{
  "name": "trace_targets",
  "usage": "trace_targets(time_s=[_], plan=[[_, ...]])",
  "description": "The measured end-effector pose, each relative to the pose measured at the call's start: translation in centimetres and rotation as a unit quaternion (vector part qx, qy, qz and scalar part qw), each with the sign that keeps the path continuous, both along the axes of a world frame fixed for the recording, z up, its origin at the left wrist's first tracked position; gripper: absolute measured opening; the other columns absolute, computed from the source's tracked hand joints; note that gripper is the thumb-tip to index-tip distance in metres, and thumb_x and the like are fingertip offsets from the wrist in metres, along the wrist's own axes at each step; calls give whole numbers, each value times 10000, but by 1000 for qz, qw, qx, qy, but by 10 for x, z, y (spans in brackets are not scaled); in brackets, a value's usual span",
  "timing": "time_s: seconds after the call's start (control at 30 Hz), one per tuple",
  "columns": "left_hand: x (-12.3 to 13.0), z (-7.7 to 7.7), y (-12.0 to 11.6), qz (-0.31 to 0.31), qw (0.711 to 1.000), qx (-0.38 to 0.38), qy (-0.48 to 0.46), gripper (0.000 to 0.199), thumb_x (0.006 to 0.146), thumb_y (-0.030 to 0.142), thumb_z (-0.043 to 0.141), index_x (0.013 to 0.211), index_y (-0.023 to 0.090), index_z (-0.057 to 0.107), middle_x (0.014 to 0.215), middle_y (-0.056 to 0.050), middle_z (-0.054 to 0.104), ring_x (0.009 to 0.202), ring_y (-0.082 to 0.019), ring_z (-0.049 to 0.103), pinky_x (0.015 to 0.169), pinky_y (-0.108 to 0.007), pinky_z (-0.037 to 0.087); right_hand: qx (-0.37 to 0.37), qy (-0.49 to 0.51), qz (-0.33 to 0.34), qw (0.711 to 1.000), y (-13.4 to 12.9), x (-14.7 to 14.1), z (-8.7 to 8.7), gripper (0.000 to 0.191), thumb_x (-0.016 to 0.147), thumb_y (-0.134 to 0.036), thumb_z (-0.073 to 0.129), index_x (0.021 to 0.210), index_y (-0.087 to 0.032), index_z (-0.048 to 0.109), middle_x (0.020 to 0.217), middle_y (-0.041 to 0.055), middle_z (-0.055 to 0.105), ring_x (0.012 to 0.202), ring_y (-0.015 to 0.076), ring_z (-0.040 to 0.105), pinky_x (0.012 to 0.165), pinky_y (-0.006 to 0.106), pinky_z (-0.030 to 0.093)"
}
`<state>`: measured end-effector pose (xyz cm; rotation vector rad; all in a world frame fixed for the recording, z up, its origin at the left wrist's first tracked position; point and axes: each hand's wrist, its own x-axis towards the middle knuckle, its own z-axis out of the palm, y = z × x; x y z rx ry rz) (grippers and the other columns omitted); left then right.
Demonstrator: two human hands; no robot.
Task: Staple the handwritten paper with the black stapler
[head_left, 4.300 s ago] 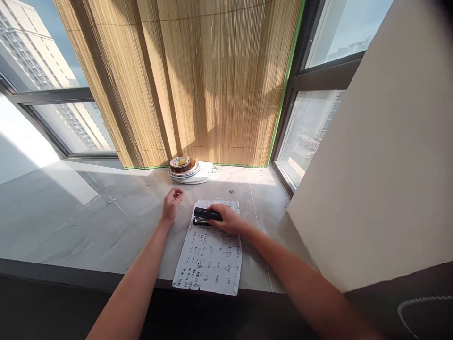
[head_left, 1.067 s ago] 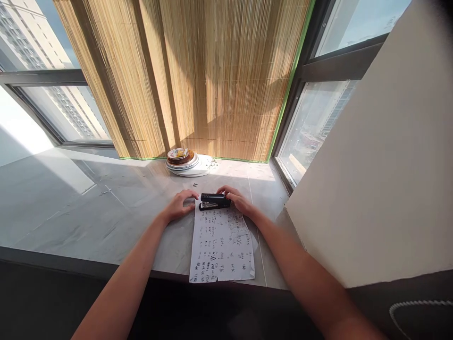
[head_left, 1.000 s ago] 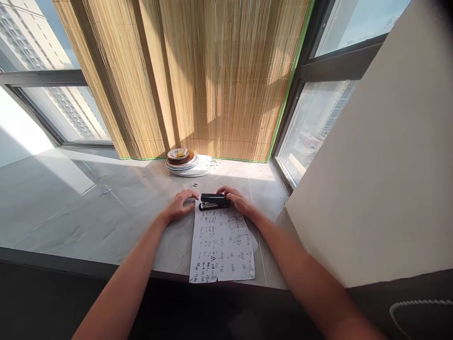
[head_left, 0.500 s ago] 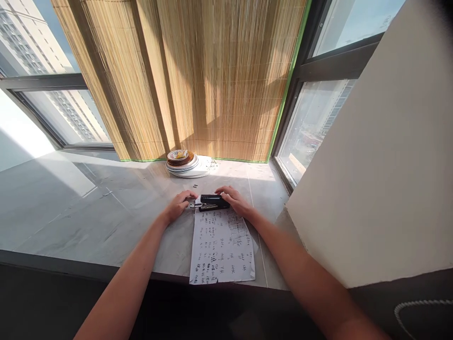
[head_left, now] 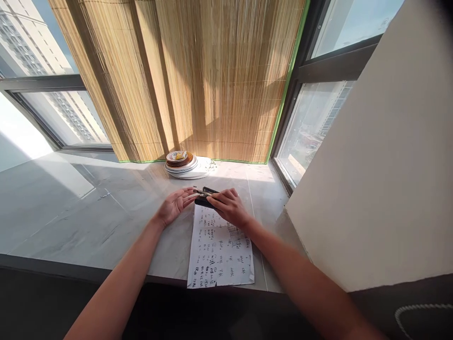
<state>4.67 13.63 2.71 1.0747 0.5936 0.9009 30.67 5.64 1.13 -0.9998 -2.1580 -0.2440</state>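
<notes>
A black stapler (head_left: 204, 202) is tipped up over the top edge of a handwritten sheet of paper (head_left: 221, 257), its silver inner part (head_left: 200, 191) showing. My right hand (head_left: 230, 205) is closed round the stapler's right end, with the thumb along its near side. At its left end is my left hand (head_left: 174, 204), palm turned up and fingers stretched toward the silver tip. Whether those fingertips touch the metal I cannot tell. The paper lies flat on the grey marble-look sill (head_left: 152, 250), its top part hidden by the stapler and right hand.
A stack of plates (head_left: 181, 165) stands at the back of the sill, against a bamboo blind (head_left: 212, 85). Windows flank the blind. A pale wall (head_left: 382, 179) closes off the right side, and the sill's dark front edge (head_left: 71, 264) runs nearest me.
My right hand has shifted its grip and lifted and turned the stapler, which lay on the paper. My left hand has rolled from palm down to palm up.
</notes>
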Motion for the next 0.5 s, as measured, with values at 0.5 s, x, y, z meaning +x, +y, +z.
trace_targets(time_s=[0.5], plan=[[-6, -14, 9, -58, 996, -31, 59, 263, 996, 216, 611, 1207, 87, 702, 1309, -173, 691, 1223, -219, 670, 1028, -256, 568, 26, -101, 18, 994, -5, -5, 2, 409, 1037, -124, 454, 1359, -345, 573, 1257, 39, 694, 1073, 221, 545, 955, 422, 376]])
